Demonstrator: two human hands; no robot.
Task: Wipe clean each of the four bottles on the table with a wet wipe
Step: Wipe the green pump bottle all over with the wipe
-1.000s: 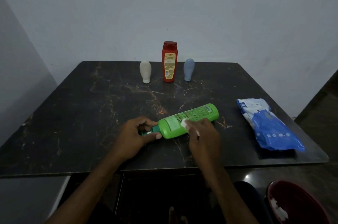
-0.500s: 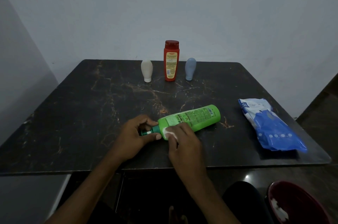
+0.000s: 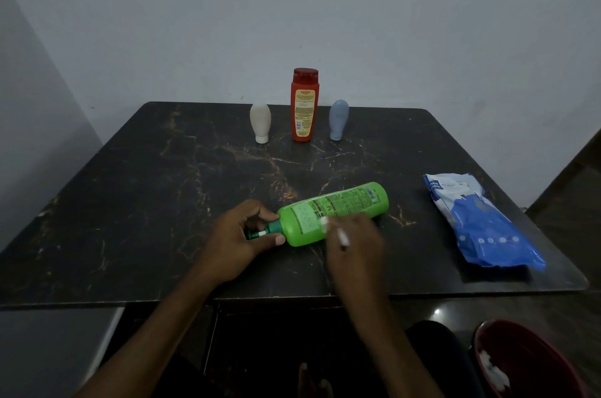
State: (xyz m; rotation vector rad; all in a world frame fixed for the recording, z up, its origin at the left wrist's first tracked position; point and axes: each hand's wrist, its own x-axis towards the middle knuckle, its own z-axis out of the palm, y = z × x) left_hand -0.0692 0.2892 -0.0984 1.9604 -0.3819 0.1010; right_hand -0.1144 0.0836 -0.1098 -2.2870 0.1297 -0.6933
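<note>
A green bottle [image 3: 338, 209] lies on its side near the front of the dark marble table [image 3: 162, 202], neck pointing left. My left hand [image 3: 237, 238] grips its dark green neck and cap. My right hand [image 3: 354, 241] holds a small white wet wipe [image 3: 325, 222] against the bottle's near side; most of the wipe is hidden under my fingers and the hand is blurred. At the table's back stand a white bottle [image 3: 260, 122], a tall red bottle [image 3: 304, 104] and a grey-blue bottle [image 3: 338, 119], all upright.
A blue and white pack of wipes [image 3: 481, 222] lies at the right of the table. A dark red bin [image 3: 527, 362] with white wads in it stands on the floor at the lower right. Walls close off the back and left.
My right hand slid with the wipe left toward the bottle's neck, then back right along the body. My left hand kept its grip on the neck. The bottle stayed in place.
</note>
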